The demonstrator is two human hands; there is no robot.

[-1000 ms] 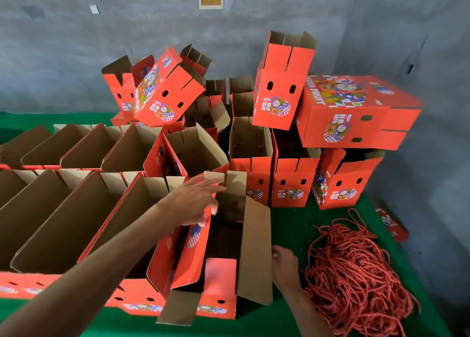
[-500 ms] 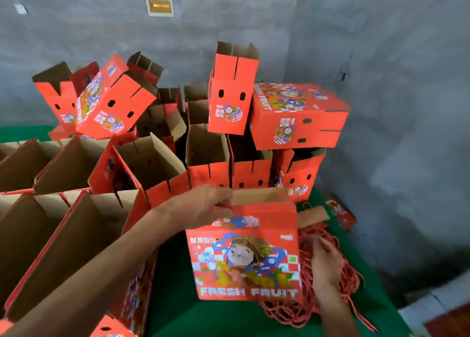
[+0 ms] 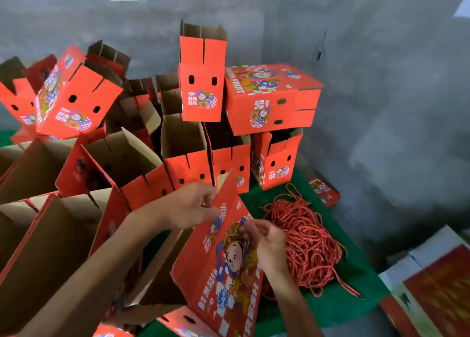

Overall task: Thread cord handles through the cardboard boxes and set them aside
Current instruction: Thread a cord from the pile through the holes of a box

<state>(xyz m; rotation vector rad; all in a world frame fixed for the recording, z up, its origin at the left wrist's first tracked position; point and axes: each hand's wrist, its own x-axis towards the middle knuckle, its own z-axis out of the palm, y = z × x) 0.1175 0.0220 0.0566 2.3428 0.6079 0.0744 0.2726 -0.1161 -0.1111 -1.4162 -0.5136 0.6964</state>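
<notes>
Now my left hand (image 3: 193, 205) pinches the top edge of the printed fruit box (image 3: 223, 268), tilted, long axis running toward me. Right hand (image 3: 264, 242) rests on its face, fingers curled; contents unclear. Cord pile (image 3: 307, 237) lies just right, nearest that hand, on the bench (image 3: 356, 280).

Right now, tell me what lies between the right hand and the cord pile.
Nothing visible: the right hand, against the held box's printed face, is beside the cord pile, with no object between them.
</notes>
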